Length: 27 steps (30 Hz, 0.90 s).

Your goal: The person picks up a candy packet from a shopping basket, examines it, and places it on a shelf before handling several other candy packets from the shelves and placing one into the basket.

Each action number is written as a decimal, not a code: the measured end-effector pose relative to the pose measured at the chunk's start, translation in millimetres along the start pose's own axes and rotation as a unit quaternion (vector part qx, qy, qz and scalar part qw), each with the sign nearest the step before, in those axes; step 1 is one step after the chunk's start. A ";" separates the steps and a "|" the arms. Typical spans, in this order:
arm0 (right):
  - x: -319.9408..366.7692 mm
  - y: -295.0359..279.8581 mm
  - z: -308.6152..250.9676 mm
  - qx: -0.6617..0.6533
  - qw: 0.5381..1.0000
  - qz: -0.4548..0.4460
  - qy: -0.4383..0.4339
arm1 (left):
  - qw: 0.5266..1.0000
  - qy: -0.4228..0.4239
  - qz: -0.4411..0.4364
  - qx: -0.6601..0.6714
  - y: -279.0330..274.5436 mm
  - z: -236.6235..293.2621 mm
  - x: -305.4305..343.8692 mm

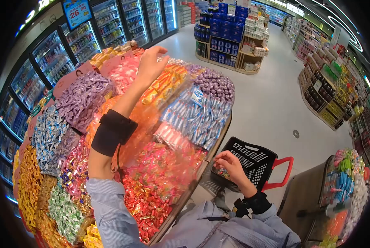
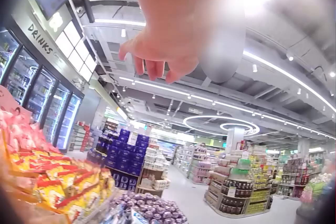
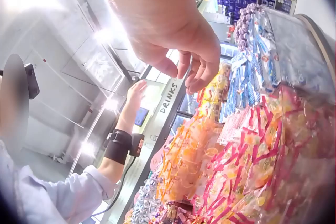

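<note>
My left hand (image 1: 152, 66) is raised over the sloping candy display, fingers loosely bent, with nothing seen in them. Below it in the head view lie yellow-and-red packets (image 1: 168, 80) and pink-wrapped sweets (image 1: 125, 76). In the left wrist view the left hand (image 2: 165, 45) hangs against the ceiling, fingers apart. My right hand (image 1: 230, 167) is above the near side of a black shopping basket (image 1: 253, 159) with a red handle. Its fingers are loosely curled, thumb near the fingertips; the right wrist view shows the same hand (image 3: 181, 45) beside the display, no candy visible in it.
Blue-and-white wrapped sticks (image 1: 197, 113), purple sweets (image 1: 218, 84) and red-wrapped candies (image 1: 147, 206) fill the display up to its wooden edge (image 1: 211, 155). Drink fridges (image 1: 79, 39) line the left wall. Another candy stand (image 1: 344, 194) is at right, with stacked goods (image 1: 226, 33) beyond the aisle.
</note>
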State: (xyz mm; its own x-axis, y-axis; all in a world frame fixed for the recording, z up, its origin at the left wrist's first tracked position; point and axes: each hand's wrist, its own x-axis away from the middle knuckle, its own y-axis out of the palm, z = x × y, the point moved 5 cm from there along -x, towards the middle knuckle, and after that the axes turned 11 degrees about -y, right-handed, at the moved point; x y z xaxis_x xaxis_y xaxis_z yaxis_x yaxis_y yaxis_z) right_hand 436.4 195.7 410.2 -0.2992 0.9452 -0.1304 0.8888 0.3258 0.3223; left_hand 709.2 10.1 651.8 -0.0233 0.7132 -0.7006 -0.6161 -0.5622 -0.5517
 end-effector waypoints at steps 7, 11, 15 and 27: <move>1.1 -74.8 -31.2 0.015 1.000 0.003 -0.006 | 0.995 0.076 -0.067 0.026 72.2 125.3 16.5; 1.3 -119.1 -43.1 0.019 1.000 0.023 -0.010 | 0.990 0.078 -0.103 0.058 123.1 161.9 19.9; 2.7 -161.2 -47.5 0.005 0.999 0.041 -0.003 | 0.985 0.055 -0.133 0.097 176.6 181.8 24.4; 4.5 -261.0 -4.7 -0.035 0.991 0.114 0.067 | 0.890 -0.255 -0.206 0.316 325.2 137.8 170.8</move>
State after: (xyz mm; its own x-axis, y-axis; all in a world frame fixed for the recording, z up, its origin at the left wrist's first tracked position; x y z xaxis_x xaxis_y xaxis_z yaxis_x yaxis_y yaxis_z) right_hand 201.4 115.0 329.9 -0.1417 0.9869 0.0777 0.9134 0.1001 0.3946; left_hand 396.4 6.8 415.0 0.0518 0.9924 -0.1115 -0.9714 0.0241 -0.2363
